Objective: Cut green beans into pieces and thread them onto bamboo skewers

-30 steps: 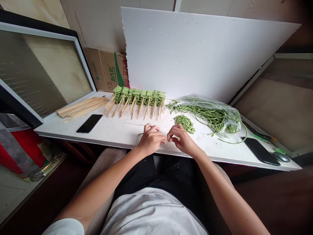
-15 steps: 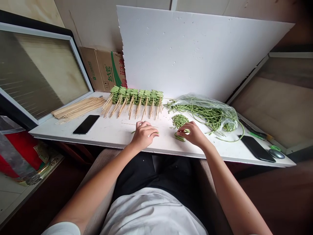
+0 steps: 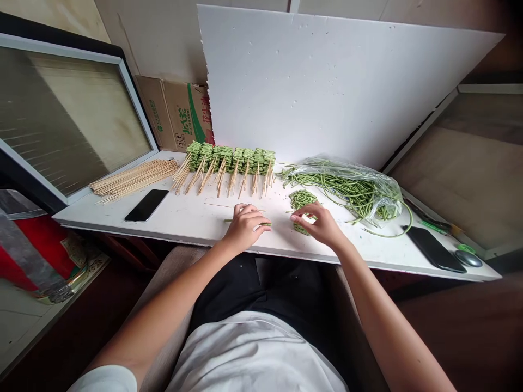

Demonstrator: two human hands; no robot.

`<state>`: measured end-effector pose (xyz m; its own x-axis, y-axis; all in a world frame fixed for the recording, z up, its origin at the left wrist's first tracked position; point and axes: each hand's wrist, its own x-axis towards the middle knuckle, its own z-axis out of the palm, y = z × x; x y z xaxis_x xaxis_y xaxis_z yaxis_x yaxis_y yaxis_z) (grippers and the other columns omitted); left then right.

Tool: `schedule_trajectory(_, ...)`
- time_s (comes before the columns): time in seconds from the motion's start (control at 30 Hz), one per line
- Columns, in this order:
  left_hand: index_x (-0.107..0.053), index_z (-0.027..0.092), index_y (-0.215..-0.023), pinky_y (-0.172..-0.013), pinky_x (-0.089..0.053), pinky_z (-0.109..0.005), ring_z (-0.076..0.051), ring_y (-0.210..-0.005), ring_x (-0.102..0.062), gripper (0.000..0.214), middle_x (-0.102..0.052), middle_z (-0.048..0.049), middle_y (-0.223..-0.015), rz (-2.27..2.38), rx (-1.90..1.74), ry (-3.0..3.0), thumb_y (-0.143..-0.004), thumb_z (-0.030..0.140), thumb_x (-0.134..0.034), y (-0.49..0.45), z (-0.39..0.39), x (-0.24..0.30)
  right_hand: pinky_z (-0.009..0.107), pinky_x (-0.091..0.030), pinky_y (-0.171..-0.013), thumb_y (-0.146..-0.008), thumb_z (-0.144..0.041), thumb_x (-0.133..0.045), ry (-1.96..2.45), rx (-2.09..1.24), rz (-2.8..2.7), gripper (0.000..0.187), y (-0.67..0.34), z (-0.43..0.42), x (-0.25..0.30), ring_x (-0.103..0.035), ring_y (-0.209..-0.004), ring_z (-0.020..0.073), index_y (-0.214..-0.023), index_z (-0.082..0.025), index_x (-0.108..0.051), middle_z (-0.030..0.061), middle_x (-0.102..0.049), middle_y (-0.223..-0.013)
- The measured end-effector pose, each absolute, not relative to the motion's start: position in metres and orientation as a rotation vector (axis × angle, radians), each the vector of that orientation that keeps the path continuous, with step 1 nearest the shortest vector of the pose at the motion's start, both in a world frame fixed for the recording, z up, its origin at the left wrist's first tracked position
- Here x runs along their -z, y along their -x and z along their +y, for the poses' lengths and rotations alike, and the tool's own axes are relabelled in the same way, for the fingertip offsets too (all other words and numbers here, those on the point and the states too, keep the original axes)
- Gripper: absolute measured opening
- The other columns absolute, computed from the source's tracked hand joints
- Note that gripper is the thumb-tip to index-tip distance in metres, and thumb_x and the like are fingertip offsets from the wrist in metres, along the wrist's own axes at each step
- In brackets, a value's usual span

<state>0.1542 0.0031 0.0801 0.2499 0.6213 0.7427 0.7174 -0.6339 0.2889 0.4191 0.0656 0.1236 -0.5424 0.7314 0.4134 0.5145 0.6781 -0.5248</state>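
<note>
My left hand [image 3: 247,226] is closed just above the table's front part, its fingers wrapped round cut green bean pieces [image 3: 267,224]. Green ends poke out by the thumb and on the far left side of the hand. To its right, my right hand [image 3: 321,222] is curled with thumb and forefinger tips close together; whatever is between them is too small to make out. It partly covers a small heap of cut green beans [image 3: 301,198]. A single thin skewer [image 3: 218,204] lies behind my left hand.
Skewered bean bundles [image 3: 237,158] line the back, with loose bamboo skewers [image 3: 134,178] to their left. Long beans in a clear plastic bag [image 3: 347,188] lie back right. One phone [image 3: 146,205] lies left, another phone [image 3: 435,249] right. A white foam board [image 3: 335,87] stands behind.
My right hand has shifted slightly left, its fingertips moving off the nearer cut beans. More green shows at my left thumb. The view has tilted a little.
</note>
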Motion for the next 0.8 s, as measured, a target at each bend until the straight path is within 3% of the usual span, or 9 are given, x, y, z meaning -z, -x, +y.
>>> schedule_trajectory(0.17, -0.075, 0.022, -0.117, -0.101, -0.037, -0.045, -0.021, -0.094, -0.070, 0.023, -0.082, -0.0010, -0.092, -1.279, 1.324, 2.456, -0.094, 0.018, -0.078, -0.162, -0.002, -0.078, 0.041, -0.051, -0.090, -0.095, -0.055, -0.073, 0.766, -0.574, -2.340, 0.032, -0.380, 0.037, -0.113, -0.065, -0.095, 0.0265, -0.092, -0.024, -0.078, 0.0077, -0.078, -0.092)
schedule_trajectory(0.3, -0.072, 0.022, -0.122, -0.102, -0.036, -0.045, -0.023, -0.101, -0.070, 0.029, -0.082, -0.0023, -0.096, -1.328, 1.281, 2.486, -0.094, 0.019, -0.078, -0.160, -0.001, -0.075, 0.041, -0.049, -0.090, -0.099, -0.053, -0.070, 0.731, -0.540, -2.332, 0.032, -0.378, 0.041, -0.104, -0.065, -0.089, 0.0242, -0.092, -0.023, -0.077, 0.0079, -0.077, -0.091)
schedule_trajectory(0.53, -0.075, 0.022, -0.100, -0.098, -0.035, -0.046, -0.025, -0.100, -0.069, 0.019, -0.082, -0.0031, -0.101, -1.482, 1.157, 2.489, -0.087, 0.030, -0.087, -0.150, 0.004, -0.080, 0.042, -0.050, -0.083, -0.098, -0.058, -0.069, 0.793, -0.473, -2.297, 0.037, -0.394, 0.056, -0.105, -0.063, -0.087, 0.0258, -0.096, -0.023, -0.080, 0.0096, -0.077, -0.093)
schedule_trajectory(0.7, -0.076, 0.021, -0.093, -0.100, -0.035, -0.048, -0.025, -0.100, -0.071, 0.006, -0.083, -0.0030, -0.096, -1.561, 1.098, 2.522, -0.090, 0.025, -0.081, -0.150, 0.004, -0.078, 0.043, -0.051, -0.081, -0.097, -0.059, -0.068, 0.826, -0.474, -2.312, 0.038, -0.396, 0.056, -0.108, -0.062, -0.090, 0.0281, -0.092, -0.023, -0.080, 0.0101, -0.077, -0.094)
schedule_trajectory(0.8, -0.077, 0.021, -0.093, -0.102, -0.035, -0.048, -0.025, -0.100, -0.071, 0.002, -0.082, -0.0022, -0.095, -1.562, 1.108, 2.526, -0.092, 0.023, -0.078, -0.152, 0.004, -0.077, 0.046, -0.051, -0.087, -0.096, -0.055, -0.073, 0.801, -0.422, -2.321, 0.033, -0.394, 0.053, -0.109, -0.063, -0.094, 0.0292, -0.101, -0.024, -0.079, 0.0100, -0.077, -0.097)
